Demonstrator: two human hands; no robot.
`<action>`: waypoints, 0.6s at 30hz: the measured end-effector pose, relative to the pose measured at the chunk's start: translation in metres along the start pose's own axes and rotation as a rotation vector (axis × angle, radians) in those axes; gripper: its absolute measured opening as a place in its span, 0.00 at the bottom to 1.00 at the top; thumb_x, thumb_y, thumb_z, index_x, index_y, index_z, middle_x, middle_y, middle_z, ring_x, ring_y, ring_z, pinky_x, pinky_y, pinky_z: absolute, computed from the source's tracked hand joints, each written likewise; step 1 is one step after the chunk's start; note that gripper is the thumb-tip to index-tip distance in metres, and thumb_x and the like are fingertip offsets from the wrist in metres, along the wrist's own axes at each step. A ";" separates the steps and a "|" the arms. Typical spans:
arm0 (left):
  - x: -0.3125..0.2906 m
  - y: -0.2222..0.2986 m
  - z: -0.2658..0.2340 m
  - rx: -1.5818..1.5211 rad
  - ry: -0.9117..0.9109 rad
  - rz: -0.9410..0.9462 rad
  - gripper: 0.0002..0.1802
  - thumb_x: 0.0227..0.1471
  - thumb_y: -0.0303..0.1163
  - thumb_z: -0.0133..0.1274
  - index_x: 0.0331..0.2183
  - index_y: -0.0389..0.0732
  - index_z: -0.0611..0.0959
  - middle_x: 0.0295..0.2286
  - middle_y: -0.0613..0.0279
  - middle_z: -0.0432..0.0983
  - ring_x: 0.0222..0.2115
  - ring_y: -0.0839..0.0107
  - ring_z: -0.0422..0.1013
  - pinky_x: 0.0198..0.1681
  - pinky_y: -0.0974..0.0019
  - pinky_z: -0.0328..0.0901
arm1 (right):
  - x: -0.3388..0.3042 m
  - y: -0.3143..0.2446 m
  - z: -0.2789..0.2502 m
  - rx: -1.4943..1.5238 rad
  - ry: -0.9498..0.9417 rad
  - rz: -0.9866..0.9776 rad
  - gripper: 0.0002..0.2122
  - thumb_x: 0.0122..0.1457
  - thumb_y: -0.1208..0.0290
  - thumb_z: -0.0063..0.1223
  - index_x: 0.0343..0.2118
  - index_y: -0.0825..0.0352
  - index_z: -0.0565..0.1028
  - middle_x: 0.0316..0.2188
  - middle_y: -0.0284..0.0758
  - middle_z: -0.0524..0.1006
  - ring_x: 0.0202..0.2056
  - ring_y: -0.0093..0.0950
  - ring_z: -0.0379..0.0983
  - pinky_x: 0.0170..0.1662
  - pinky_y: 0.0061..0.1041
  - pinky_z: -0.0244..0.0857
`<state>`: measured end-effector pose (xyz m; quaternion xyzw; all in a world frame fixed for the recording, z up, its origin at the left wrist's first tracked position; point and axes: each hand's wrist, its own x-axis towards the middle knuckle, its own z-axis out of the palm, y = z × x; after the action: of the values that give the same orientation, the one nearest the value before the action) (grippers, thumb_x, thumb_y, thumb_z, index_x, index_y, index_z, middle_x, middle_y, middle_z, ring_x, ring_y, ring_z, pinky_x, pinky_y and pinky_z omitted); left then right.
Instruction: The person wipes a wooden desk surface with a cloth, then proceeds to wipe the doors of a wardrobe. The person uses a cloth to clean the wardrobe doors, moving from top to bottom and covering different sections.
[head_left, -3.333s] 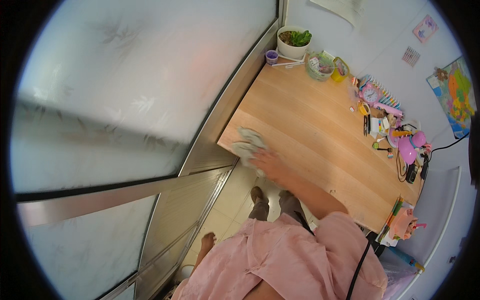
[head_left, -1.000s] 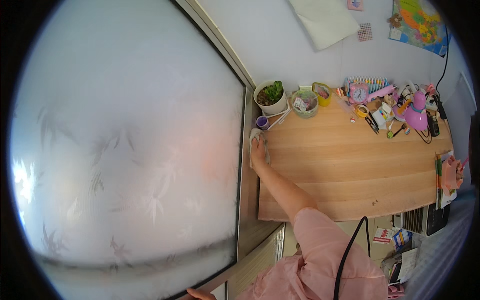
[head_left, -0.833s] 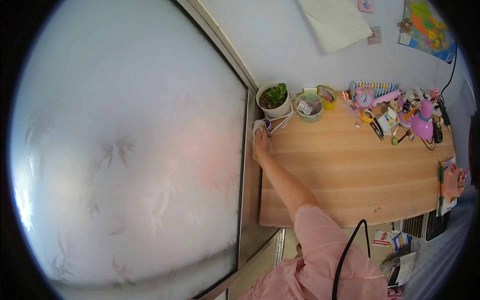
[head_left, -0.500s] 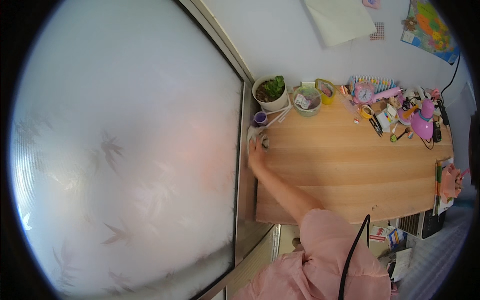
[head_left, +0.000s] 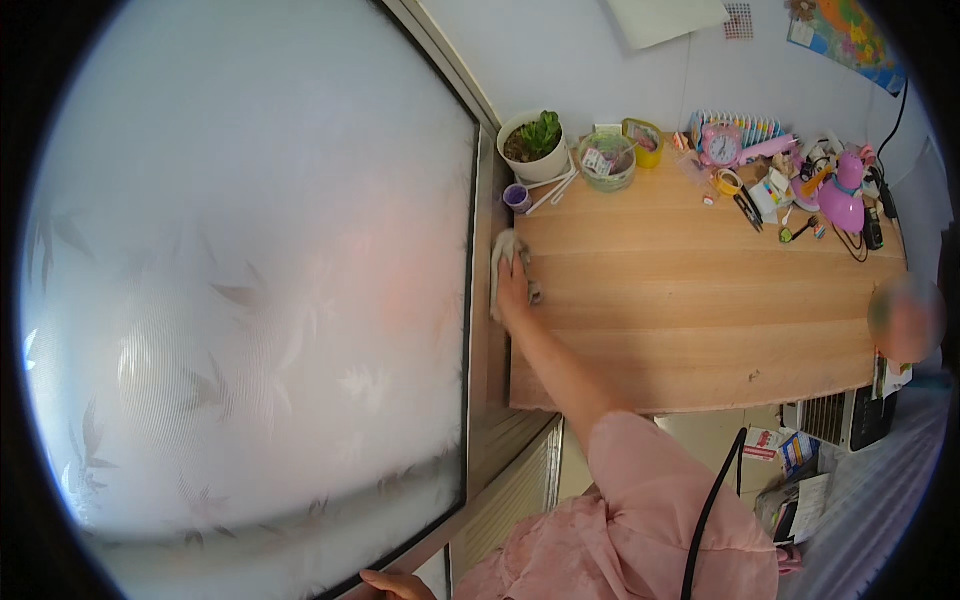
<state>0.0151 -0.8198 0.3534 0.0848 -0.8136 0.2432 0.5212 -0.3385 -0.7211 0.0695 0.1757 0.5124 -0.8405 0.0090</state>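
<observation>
the right hand (head_left: pixel 512 290) is resting over the crumpled pale-grey cloth (head_left: pixel 504 247), its fingers lying across it; whether they are clamping it, i cannot tell. the cloth is sitting at the left edge of the wooden counter (head_left: pixel 680 300), poking out ahead of the fingertips and to both sides, its long axis running along the metal frame (head_left: pixel 488 380). the purple cup (head_left: pixel 517 198) is standing just beyond. the left hand (head_left: pixel 398 585) is touching the frame lower down, farther from the cloth, its grip partly hidden.

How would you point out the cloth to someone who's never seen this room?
Find the wooden desk, then follow its left edge along the frosted panel. The right hand is on the cloth there, nearer the person than the purple tub. Unlike the round tub and pot beyond, it is crumpled and pale greyish.
</observation>
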 end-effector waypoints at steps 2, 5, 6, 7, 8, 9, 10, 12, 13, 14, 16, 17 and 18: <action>0.001 -0.003 -0.002 -0.006 -0.013 0.036 0.37 0.54 0.41 0.53 0.58 0.36 0.58 0.61 0.32 0.28 0.62 0.41 0.30 0.57 0.34 0.37 | 0.003 -0.006 0.000 -0.140 -0.003 -0.035 0.24 0.66 0.60 0.35 0.61 0.67 0.56 0.58 0.46 0.62 0.58 0.38 0.58 0.59 0.29 0.51; 0.003 -0.002 0.001 -0.032 0.020 0.051 0.35 0.54 0.40 0.53 0.58 0.36 0.59 0.60 0.31 0.28 0.62 0.40 0.30 0.56 0.34 0.37 | -0.023 0.014 -0.008 -0.281 -0.042 -0.139 0.24 0.66 0.59 0.36 0.61 0.67 0.56 0.59 0.45 0.62 0.58 0.38 0.58 0.60 0.30 0.50; 0.003 -0.002 0.002 -0.065 0.031 0.048 0.35 0.55 0.39 0.52 0.57 0.36 0.59 0.60 0.31 0.28 0.62 0.41 0.30 0.57 0.34 0.37 | -0.064 0.026 -0.012 -0.252 -0.064 -0.188 0.24 0.66 0.61 0.38 0.61 0.68 0.56 0.58 0.45 0.63 0.58 0.36 0.59 0.59 0.29 0.51; 0.002 -0.003 0.003 -0.099 0.042 0.045 0.34 0.55 0.39 0.52 0.57 0.36 0.59 0.60 0.31 0.28 0.62 0.41 0.29 0.57 0.34 0.36 | -0.110 0.034 -0.023 -0.198 -0.148 -0.057 0.24 0.66 0.64 0.39 0.61 0.69 0.56 0.58 0.43 0.63 0.58 0.32 0.58 0.60 0.27 0.50; 0.002 -0.003 0.004 -0.141 0.055 0.050 0.33 0.55 0.39 0.52 0.57 0.36 0.59 0.60 0.31 0.28 0.62 0.41 0.29 0.57 0.35 0.36 | -0.154 0.045 -0.035 -0.173 -0.212 -0.028 0.23 0.65 0.66 0.41 0.61 0.70 0.56 0.58 0.42 0.61 0.59 0.29 0.55 0.60 0.25 0.47; -0.003 -0.011 0.000 -0.055 -0.015 0.080 0.33 0.55 0.37 0.52 0.57 0.35 0.59 0.60 0.29 0.26 0.62 0.40 0.27 0.57 0.35 0.35 | -0.201 0.024 -0.045 -0.050 -0.301 -0.001 0.22 0.66 0.67 0.39 0.61 0.69 0.56 0.60 0.40 0.59 0.60 0.28 0.53 0.61 0.27 0.46; -0.007 -0.011 0.000 -0.091 -0.009 0.068 0.33 0.54 0.37 0.52 0.56 0.35 0.60 0.60 0.28 0.26 0.62 0.39 0.27 0.57 0.34 0.35 | -0.244 0.033 -0.056 -0.046 -0.384 -0.054 0.21 0.65 0.69 0.39 0.59 0.70 0.59 0.59 0.43 0.59 0.60 0.34 0.53 0.62 0.29 0.45; -0.010 -0.013 0.001 -0.150 0.008 0.050 0.33 0.54 0.36 0.52 0.56 0.35 0.60 0.59 0.26 0.25 0.61 0.38 0.26 0.57 0.33 0.34 | -0.274 0.025 -0.058 -0.132 -0.542 -0.309 0.19 0.64 0.72 0.40 0.57 0.71 0.61 0.59 0.46 0.58 0.61 0.42 0.51 0.62 0.33 0.44; -0.013 -0.020 -0.002 -0.131 -0.032 0.077 0.32 0.54 0.35 0.52 0.56 0.34 0.60 0.58 0.24 0.25 0.61 0.36 0.26 0.56 0.31 0.34 | -0.276 0.012 -0.056 -0.227 -0.612 -0.509 0.19 0.63 0.73 0.40 0.57 0.71 0.62 0.59 0.47 0.58 0.62 0.44 0.50 0.62 0.35 0.43; -0.012 -0.021 -0.003 -0.134 -0.027 0.086 0.32 0.54 0.35 0.52 0.55 0.34 0.60 0.58 0.24 0.25 0.61 0.35 0.27 0.56 0.31 0.34 | -0.277 0.004 -0.055 -0.326 -0.669 -0.711 0.19 0.62 0.74 0.41 0.56 0.72 0.63 0.59 0.48 0.57 0.62 0.46 0.49 0.62 0.36 0.43; -0.004 -0.015 0.000 -0.165 0.000 0.111 0.31 0.53 0.36 0.53 0.54 0.33 0.62 0.58 0.23 0.26 0.61 0.34 0.28 0.55 0.30 0.34 | -0.255 0.022 -0.039 -0.380 -0.494 -0.717 0.20 0.60 0.79 0.42 0.56 0.72 0.64 0.60 0.50 0.56 0.62 0.49 0.48 0.62 0.40 0.44; -0.003 -0.016 0.000 -0.161 -0.005 0.118 0.30 0.53 0.36 0.53 0.53 0.33 0.62 0.58 0.23 0.27 0.61 0.34 0.28 0.55 0.30 0.35 | -0.237 0.018 -0.029 -0.368 -0.422 -0.734 0.20 0.59 0.80 0.41 0.56 0.72 0.63 0.60 0.50 0.55 0.62 0.48 0.48 0.62 0.40 0.44; -0.002 -0.017 -0.001 -0.157 -0.009 0.124 0.30 0.53 0.36 0.53 0.53 0.33 0.63 0.58 0.23 0.28 0.61 0.34 0.29 0.55 0.30 0.35 | -0.221 0.012 -0.020 -0.355 -0.352 -0.752 0.20 0.59 0.81 0.40 0.56 0.72 0.63 0.60 0.50 0.55 0.62 0.48 0.48 0.62 0.40 0.44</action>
<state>0.0241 -0.8344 0.3571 -0.0054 -0.8363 0.2102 0.5064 -0.1228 -0.7458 0.1184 -0.1727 0.6675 -0.7016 -0.1799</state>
